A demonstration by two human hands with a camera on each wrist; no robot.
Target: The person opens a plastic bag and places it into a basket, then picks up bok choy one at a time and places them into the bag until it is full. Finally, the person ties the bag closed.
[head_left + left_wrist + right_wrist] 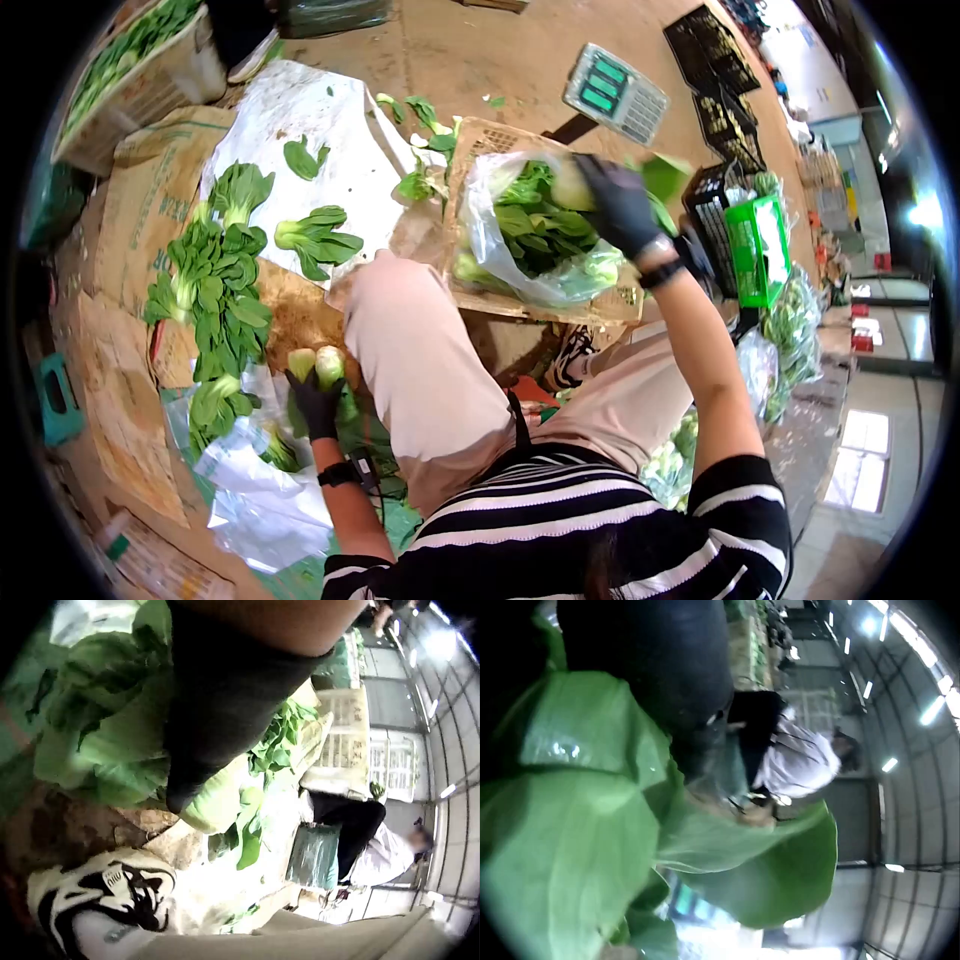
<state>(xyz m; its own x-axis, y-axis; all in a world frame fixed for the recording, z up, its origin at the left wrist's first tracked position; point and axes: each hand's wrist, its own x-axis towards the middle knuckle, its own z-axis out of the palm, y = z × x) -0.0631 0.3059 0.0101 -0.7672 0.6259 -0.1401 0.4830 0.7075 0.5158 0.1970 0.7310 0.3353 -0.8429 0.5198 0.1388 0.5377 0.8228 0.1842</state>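
Note:
My gloved right hand (615,205) grips a bok choy over the crate, its pale base pointing left and its broad leaves (664,178) out to the right. Those leaves (577,825) fill much of the right wrist view. Below that hand, a clear plastic bag (545,285) of bok choy (540,225) sits open in a tan plastic crate (485,138). Low on the left, my gloved left hand (317,405) holds bok choy, two pale bases (330,362) showing above the fingers. In the left wrist view, leaves (105,735) spread behind the black glove (225,697).
A digital scale (617,95) stands beyond the crate. Loose bok choy (225,285) lie on the left, by a white sheet (290,110). A full crate (165,95) is at the far left. A green basket (758,250) and black crates (710,50) stand right.

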